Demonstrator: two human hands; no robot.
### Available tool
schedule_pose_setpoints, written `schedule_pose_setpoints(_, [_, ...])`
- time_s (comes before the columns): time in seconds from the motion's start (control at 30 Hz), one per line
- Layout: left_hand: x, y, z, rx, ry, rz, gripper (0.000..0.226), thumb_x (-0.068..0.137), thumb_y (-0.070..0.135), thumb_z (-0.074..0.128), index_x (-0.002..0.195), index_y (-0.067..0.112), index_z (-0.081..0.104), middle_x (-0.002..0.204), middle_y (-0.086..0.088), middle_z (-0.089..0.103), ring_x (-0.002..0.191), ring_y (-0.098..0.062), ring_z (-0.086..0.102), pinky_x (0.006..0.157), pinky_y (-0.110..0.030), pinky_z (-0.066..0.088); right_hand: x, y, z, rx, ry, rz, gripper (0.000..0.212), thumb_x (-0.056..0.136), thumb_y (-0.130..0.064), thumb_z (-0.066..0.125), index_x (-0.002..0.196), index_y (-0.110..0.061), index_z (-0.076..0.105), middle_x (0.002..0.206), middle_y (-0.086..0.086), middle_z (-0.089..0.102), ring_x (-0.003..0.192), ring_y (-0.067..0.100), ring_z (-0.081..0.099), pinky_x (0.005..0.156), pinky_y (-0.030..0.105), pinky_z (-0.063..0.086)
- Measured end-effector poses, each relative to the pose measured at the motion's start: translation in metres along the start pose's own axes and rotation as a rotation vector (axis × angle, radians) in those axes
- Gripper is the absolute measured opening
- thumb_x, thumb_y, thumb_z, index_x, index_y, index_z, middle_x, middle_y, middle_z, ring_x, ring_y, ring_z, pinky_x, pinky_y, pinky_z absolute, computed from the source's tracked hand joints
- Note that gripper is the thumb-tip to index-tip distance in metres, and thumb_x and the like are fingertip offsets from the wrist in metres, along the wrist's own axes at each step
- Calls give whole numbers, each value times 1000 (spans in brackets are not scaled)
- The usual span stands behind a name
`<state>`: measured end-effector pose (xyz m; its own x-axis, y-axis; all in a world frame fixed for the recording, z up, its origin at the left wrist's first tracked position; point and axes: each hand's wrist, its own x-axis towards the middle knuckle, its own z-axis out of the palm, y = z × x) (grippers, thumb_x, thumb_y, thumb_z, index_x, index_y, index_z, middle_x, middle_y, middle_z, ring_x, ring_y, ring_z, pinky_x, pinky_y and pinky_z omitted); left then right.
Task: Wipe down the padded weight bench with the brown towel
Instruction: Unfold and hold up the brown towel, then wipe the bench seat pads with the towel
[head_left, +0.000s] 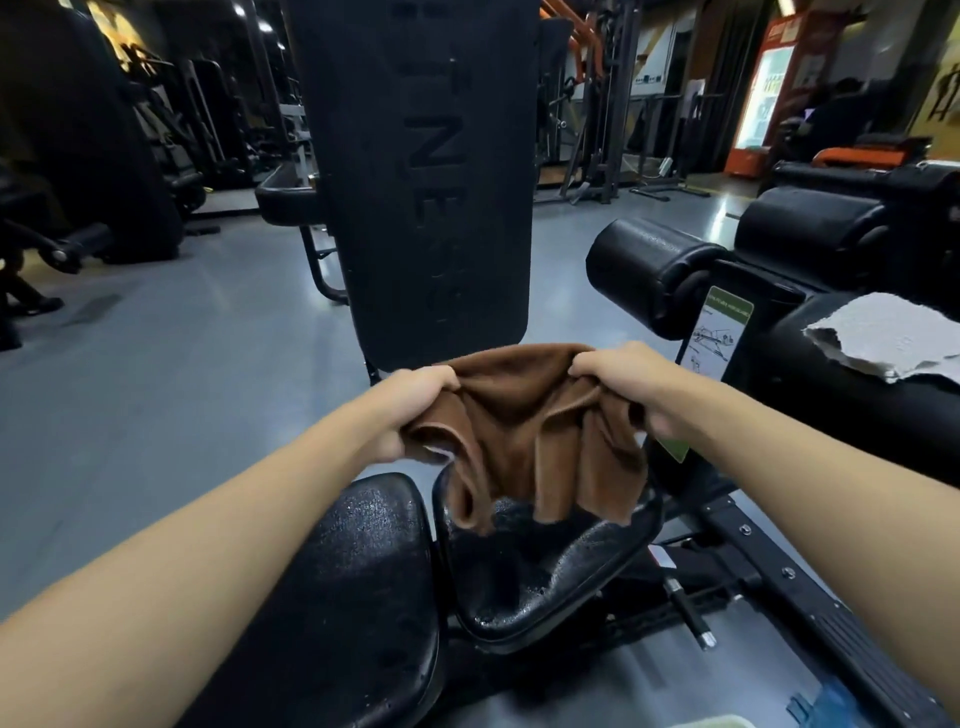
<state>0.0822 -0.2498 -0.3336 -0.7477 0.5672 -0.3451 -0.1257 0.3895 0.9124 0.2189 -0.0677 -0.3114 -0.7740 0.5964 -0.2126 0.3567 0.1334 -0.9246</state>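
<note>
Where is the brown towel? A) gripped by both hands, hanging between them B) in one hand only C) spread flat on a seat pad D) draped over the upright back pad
A: the left hand and right hand each grip the towel, which sags between them.

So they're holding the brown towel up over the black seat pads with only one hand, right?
Not quite: both hands hold it. The head view shows the left hand and the right hand each gripping an upper edge of the brown towel, held up over the black seat pads.
</note>
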Motion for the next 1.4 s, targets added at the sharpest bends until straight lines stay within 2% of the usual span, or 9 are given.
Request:
schedule_pose_setpoints(0.1, [6,-13,37,-229,-238,-212,18,91,24,45,92,13,60,77,-13,69,74,-30,66,75,-52,52,-1,4,23,38,-205,139,17,91,-24,62,97,-9,65,79,13,69,66,27,65,74,43,59])
schedule_pose_setpoints(0.23, [21,-23,67,-563,-301,-235,30,96,17,40,89,6,68,77,-14,71,69,-27,71,66,-37,59,-4,26,39,-215,-307,-171,38,78,-55,71,99,-24,69,102,1,71,95,20,67,90,40,54])
schedule_pose_setpoints(0.3, [25,-25,75,-689,-304,-215,36,96,17,37,82,4,68,74,-14,71,63,-26,71,58,-33,58,-1,47,39,-383,-330,-291,60,72,-57,77,127,-46,55,138,-5,45,127,17,45,107,40,41])
schedule_pose_setpoints(0.4, [30,-34,86,-789,-381,-170,39,92,24,35,80,4,67,79,-14,69,67,-27,69,66,-34,54,7,86,41,-361,-262,-338,83,71,-46,82,138,-51,34,146,-12,17,134,17,28,110,33,31])
schedule_pose_setpoints(0.63, [61,-86,116,-82,-166,11,31,94,25,40,104,12,66,90,-6,66,79,-19,62,73,-33,49,34,162,34,-313,162,-365,41,67,-13,69,100,-36,60,113,-9,55,107,20,54,96,36,45])
schedule_pose_setpoints(0.8, [99,-123,111,953,-62,291,73,86,38,60,150,23,30,155,1,32,143,-22,30,114,-46,29,52,196,-4,-712,455,-253,52,80,-19,71,127,-26,50,147,-3,37,131,27,32,105,44,39])
schedule_pose_setpoints(0.97, [132,-126,124,1183,-172,224,105,76,57,71,156,22,13,165,-5,5,152,-24,2,121,-49,10,68,235,0,-984,192,-237,62,93,-27,56,149,-24,30,166,-3,5,151,23,-4,123,39,2])
schedule_pose_setpoints(1.1, [145,-121,126,1258,-223,164,107,67,60,79,152,20,28,160,-6,25,146,-27,27,115,-47,26,83,242,1,-977,169,-293,71,96,-33,53,156,-19,18,166,-2,1,151,21,-11,121,33,-10])
schedule_pose_setpoints(1.4, [156,-130,126,1281,-214,186,117,65,62,79,155,21,19,164,-5,16,148,-25,24,114,-48,26,179,204,6,-1068,60,-254,57,96,-40,44,150,-25,34,158,-2,31,147,29,20,118,46,20])
